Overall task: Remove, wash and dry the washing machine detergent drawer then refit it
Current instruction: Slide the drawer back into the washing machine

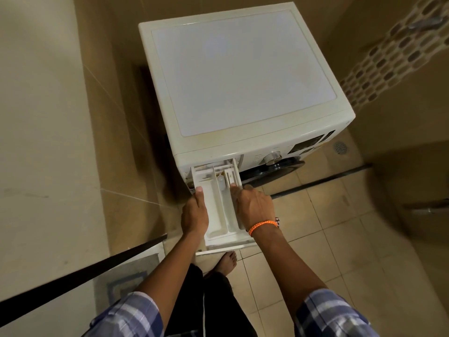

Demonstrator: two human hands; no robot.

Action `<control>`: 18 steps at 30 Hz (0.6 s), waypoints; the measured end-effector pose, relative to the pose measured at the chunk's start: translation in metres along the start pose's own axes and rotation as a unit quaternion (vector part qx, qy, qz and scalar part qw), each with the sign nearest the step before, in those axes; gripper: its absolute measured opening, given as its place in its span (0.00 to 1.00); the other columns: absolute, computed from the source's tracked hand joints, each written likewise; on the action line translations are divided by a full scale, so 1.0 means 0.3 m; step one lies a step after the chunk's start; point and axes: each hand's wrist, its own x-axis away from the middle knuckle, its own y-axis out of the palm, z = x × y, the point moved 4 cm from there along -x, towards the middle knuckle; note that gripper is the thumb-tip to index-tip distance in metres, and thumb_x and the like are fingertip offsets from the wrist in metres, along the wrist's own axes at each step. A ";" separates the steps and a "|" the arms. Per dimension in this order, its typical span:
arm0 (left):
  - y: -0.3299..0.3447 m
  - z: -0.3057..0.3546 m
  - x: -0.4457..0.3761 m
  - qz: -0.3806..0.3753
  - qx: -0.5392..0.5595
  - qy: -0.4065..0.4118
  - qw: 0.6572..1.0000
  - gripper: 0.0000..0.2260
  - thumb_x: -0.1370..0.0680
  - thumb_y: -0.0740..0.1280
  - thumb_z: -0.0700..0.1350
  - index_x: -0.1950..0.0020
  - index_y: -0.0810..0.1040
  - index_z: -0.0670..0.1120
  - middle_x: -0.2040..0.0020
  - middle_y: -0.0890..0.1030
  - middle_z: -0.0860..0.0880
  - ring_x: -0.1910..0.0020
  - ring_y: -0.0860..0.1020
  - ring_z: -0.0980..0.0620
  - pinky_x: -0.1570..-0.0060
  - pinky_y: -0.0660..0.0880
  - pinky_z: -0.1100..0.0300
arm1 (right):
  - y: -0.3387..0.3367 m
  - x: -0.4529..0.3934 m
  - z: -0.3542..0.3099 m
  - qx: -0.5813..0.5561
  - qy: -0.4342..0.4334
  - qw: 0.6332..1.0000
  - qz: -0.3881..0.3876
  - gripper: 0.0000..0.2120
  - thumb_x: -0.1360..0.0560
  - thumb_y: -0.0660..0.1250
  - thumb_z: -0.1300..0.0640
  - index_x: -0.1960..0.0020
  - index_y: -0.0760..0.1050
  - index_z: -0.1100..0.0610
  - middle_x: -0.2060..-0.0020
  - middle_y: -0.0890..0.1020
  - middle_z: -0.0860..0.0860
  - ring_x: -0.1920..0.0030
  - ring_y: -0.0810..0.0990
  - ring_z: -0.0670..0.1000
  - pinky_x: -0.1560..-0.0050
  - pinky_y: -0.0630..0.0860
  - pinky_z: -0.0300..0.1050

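A: Where is the detergent drawer (220,210)?

B: Pulled far out of the washing machine (243,76). Your left hand (194,216) grips its left wall; your right hand's (254,206) fingers clamp the right side, likely steadying it for removal.

The tiled floor (328,251) fills the lower right of the frame, laid in beige square tiles with pale grout lines. A white front-loading washing machine (243,69) stands on it in the upper centre, close beside the tiled wall on the left. A round metal drain (340,147) sits in the floor at the right, just past the machine's front corner. A dark threshold strip (323,181) crosses the floor from the machine's base toward the right. One bare foot (227,261) rests on the tiles at lower centre. A grey-blue mat (126,278) lies on the floor at lower left.
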 end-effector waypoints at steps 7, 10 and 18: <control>-0.008 0.036 -0.055 0.003 0.007 -0.019 1.000 0.28 0.14 0.48 0.65 0.62 0.70 0.46 0.67 0.72 0.47 0.67 0.72 0.47 0.64 0.66 0.55 | -0.013 -0.083 -0.009 0.001 -0.013 1.000 -0.023 0.11 0.17 0.67 0.59 0.36 0.77 0.55 0.55 0.81 0.54 0.59 0.84 0.56 0.62 0.78 0.47; -0.005 0.071 -0.080 0.000 0.031 -0.024 0.999 0.28 0.13 0.50 0.64 0.64 0.68 0.47 0.68 0.71 0.47 0.67 0.70 0.47 0.63 0.64 0.54 | -0.035 -0.141 0.007 0.002 -0.011 1.000 -0.020 0.11 0.17 0.64 0.61 0.38 0.78 0.52 0.52 0.83 0.55 0.54 0.85 0.59 0.59 0.76 0.49; -0.046 0.036 -0.098 -0.072 0.288 -0.110 0.949 0.06 0.17 0.69 0.53 0.42 0.81 0.54 0.46 0.84 0.54 0.48 0.81 0.56 0.52 0.76 0.62 | -0.039 -0.269 0.045 -0.055 -0.001 0.998 0.002 0.13 0.17 0.62 0.60 0.41 0.84 0.50 0.55 0.85 0.56 0.54 0.85 0.60 0.60 0.72 0.46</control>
